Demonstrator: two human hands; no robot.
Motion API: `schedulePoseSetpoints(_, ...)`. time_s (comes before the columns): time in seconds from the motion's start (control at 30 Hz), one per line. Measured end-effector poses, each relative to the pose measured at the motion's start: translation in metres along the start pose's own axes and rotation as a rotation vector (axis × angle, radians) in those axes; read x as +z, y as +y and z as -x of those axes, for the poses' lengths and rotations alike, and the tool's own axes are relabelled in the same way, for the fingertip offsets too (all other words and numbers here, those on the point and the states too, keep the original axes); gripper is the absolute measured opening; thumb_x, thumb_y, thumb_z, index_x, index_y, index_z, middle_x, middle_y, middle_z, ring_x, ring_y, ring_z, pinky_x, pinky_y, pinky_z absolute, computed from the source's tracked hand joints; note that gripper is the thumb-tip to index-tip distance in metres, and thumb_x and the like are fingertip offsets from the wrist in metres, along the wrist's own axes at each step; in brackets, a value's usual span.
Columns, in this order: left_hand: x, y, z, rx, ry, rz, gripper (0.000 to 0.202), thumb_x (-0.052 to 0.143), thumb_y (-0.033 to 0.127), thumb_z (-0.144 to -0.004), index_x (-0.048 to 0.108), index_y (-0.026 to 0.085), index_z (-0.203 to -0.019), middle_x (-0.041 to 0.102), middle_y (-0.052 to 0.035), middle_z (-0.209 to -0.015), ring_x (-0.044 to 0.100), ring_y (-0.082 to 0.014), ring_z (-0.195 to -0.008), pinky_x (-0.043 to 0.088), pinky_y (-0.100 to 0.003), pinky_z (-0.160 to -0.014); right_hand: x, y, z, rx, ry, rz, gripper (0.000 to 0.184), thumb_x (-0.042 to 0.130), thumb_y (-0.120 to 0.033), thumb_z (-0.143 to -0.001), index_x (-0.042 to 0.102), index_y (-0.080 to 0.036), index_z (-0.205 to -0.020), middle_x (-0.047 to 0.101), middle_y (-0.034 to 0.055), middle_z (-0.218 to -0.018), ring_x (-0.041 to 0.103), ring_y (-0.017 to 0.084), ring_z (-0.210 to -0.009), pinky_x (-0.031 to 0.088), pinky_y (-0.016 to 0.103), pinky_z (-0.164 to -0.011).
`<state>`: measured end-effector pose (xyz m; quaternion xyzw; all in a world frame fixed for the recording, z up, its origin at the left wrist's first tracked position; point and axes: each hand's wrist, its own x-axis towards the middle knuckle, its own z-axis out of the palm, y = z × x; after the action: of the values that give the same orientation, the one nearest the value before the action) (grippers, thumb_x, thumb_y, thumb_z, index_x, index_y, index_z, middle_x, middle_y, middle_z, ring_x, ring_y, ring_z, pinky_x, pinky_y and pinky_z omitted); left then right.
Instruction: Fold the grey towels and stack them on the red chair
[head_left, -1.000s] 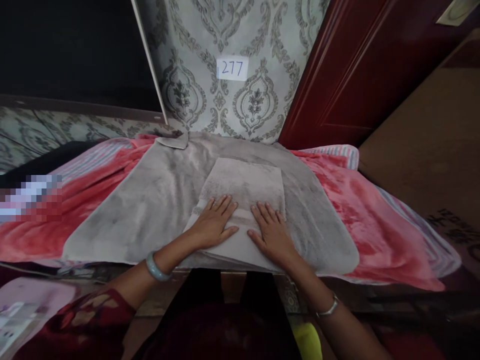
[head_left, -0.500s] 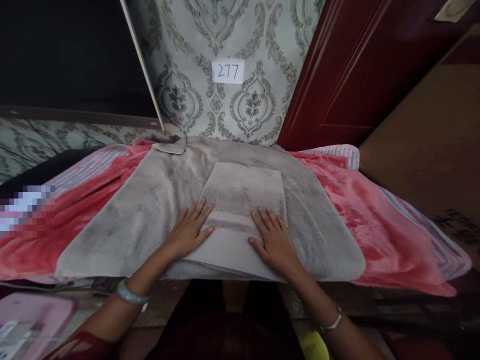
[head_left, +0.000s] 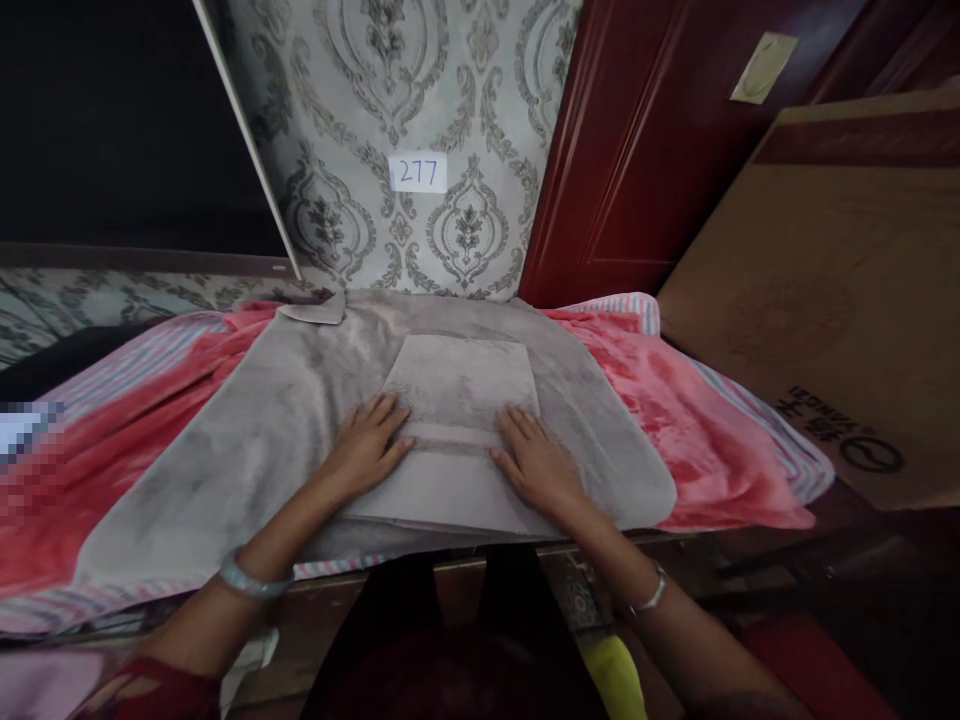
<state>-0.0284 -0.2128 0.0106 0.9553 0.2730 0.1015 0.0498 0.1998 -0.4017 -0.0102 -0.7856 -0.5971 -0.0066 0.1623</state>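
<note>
A folded grey towel (head_left: 457, 400) lies on top of a larger grey towel (head_left: 270, 430) spread over a pink blanket (head_left: 667, 400). My left hand (head_left: 367, 450) rests flat on the folded towel's left edge, fingers stretched out. My right hand (head_left: 532, 462) lies flat on its right edge, fingers spread. Neither hand holds anything. Each wrist carries a bracelet.
A patterned wall with a paper label reading 277 (head_left: 418, 172) stands behind the table. A dark red door (head_left: 645, 150) is to the right, and a large cardboard box (head_left: 825, 300) leans at the far right. A dark screen (head_left: 120, 120) fills the upper left.
My hands have slid apart from the middle of the folded towel to its left and right edges. The view has shifted, so everything sits further left.
</note>
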Motion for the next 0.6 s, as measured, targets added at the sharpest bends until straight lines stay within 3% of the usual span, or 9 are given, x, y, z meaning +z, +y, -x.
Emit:
schedulePoseSetpoints(0.13,-0.005,0.023,-0.040,0.126,0.048,0.005,0.058,0.038,0.046,-0.103,0.042,0.022,-0.156,0.032,-0.0139,-0.166,0.025,-0.0327,-0.155,0.023,-0.061,-0.122,-0.011,-0.003,-0.041,0.033,0.020,0.051,0.065,0.039,-0.047,-0.104,0.028,-0.021,-0.163,0.019,0.0115,-0.170,0.013,0.031,-0.157,0.019,0.057,-0.123)
schedulePoseSetpoints(0.23,0.010,0.031,-0.060,0.070,-0.007,-0.016,0.064,0.043,0.052,-0.100,0.038,0.026,-0.158,0.026,-0.0132,-0.168,0.019,-0.0382,-0.156,0.020,-0.068,-0.120,-0.003,0.002,-0.060,0.114,-0.037,0.064,0.065,0.039,-0.053,-0.104,0.027,-0.028,-0.163,0.016,0.0091,-0.171,0.012,0.036,-0.156,0.022,0.065,-0.119)
schedulePoseSetpoints(0.3,0.023,0.030,-0.064,0.029,-0.053,-0.026,0.067,0.042,0.056,-0.099,0.036,0.027,-0.159,0.023,-0.0125,-0.169,0.014,-0.0408,-0.156,0.017,-0.070,-0.119,0.006,0.007,-0.064,0.135,-0.065,0.052,0.065,0.036,-0.057,-0.103,0.028,-0.029,-0.162,0.016,0.0083,-0.171,0.013,0.037,-0.156,0.026,0.066,-0.116)
schedulePoseSetpoints(0.4,0.036,0.025,-0.061,0.044,-0.035,-0.019,0.067,0.041,0.058,-0.100,0.034,0.029,-0.160,0.021,-0.0113,-0.170,0.013,-0.0410,-0.156,0.015,-0.071,-0.120,0.016,0.014,-0.062,0.126,-0.053,0.041,0.066,0.034,-0.057,-0.103,0.028,-0.029,-0.162,0.014,0.0085,-0.172,0.012,0.037,-0.156,0.029,0.066,-0.115)
schedulePoseSetpoints(0.6,0.034,0.022,-0.057,0.040,-0.010,-0.017,0.067,0.042,0.058,-0.100,0.036,0.028,-0.159,0.024,-0.0114,-0.169,0.017,-0.0390,-0.156,0.018,-0.067,-0.121,0.014,0.012,-0.060,0.129,-0.062,0.034,0.065,0.033,-0.055,-0.104,0.028,-0.027,-0.162,0.013,0.0085,-0.172,0.012,0.038,-0.156,0.030,0.067,-0.114)
